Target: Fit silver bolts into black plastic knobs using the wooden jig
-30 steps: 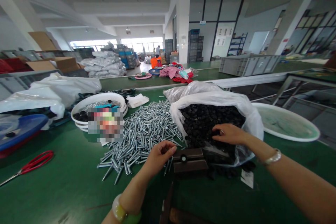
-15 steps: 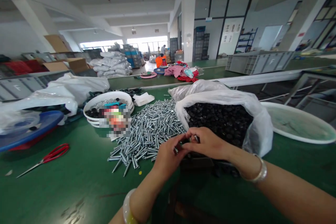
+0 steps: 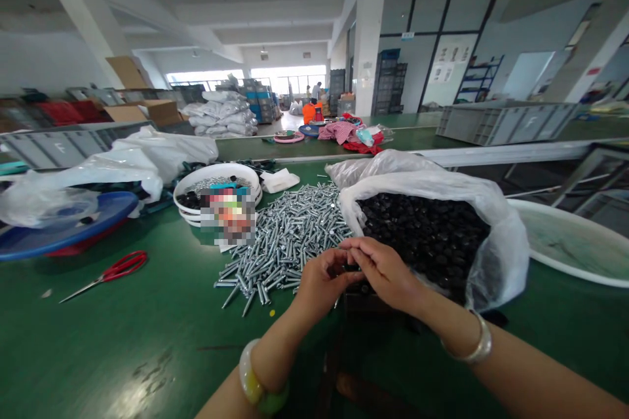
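Observation:
My left hand (image 3: 322, 280) and my right hand (image 3: 388, 273) meet at the fingertips, both closed in a pinch. Whatever they hold is hidden by the fingers; only something dark shows beneath them. Just beyond my left hand a loose heap of silver screws (image 3: 289, 226) spreads over the green table (image 3: 187, 321). A white plastic bag (image 3: 506, 236), its mouth wide, lies behind my right hand, full of small black plastic parts (image 3: 427, 236). Under the hands sits a dark block or box (image 3: 371, 306), mostly in shadow.
Red-handled scissors (image 3: 125, 265) lie at left, near a blue tray (image 3: 111, 216). Stacked white bowls (image 3: 191, 217) with small parts stand behind the screws. A white round tray (image 3: 580, 268) is at right. Grey crates (image 3: 506, 124) and cloths (image 3: 339, 132) sit farther back.
The view has swung slightly left, so the scene sits farther right. My right hand's fingers now cover the metal glint that showed between the fingers before.

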A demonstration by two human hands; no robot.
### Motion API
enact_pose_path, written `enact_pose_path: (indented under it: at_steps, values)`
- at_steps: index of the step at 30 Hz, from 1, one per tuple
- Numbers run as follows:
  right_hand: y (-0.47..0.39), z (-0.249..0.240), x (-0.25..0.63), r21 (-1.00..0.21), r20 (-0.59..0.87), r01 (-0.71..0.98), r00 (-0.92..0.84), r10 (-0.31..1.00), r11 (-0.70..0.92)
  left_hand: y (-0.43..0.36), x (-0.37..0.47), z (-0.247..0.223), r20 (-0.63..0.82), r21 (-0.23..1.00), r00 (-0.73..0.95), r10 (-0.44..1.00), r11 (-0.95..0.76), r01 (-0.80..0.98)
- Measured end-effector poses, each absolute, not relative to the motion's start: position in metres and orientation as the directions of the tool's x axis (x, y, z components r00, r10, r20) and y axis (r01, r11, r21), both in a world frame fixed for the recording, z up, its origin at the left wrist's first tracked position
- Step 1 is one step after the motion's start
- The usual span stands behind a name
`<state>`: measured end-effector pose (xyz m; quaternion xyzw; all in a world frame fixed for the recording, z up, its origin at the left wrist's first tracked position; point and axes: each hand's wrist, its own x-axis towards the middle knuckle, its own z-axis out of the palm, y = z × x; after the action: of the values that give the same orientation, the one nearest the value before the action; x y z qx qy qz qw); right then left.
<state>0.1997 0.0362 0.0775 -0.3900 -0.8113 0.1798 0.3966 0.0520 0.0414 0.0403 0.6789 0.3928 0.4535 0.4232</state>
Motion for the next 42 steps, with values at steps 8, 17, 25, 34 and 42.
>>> enact_pose_path:
  at_steps: [8,17,25,34,42]
  values:
    - [0.026,0.085,0.202,-0.286,0.457,0.573,-0.623,0.634,0.768,0.042,0.048,0.046,0.32,0.923,0.214,0.923,-0.354,0.148]
    - [0.026,0.087,0.224,-0.27,0.57,0.611,-0.522,0.634,0.745,0.042,0.036,0.06,0.351,0.827,0.216,0.911,-0.409,0.385]
    - [0.012,0.082,0.22,-0.14,0.532,0.669,-0.57,0.625,0.73,0.039,0.039,0.062,0.279,0.834,0.281,0.918,-0.376,0.404]
    - [0.017,0.083,0.236,-0.518,0.593,0.619,-0.238,0.769,0.591,0.039,0.019,0.067,0.208,0.692,0.467,0.859,-0.467,0.55]
    - [0.017,0.064,0.253,-0.595,0.384,0.637,-0.312,0.869,0.491,0.043,0.02,0.053,0.046,0.79,0.648,0.76,-0.424,0.442]
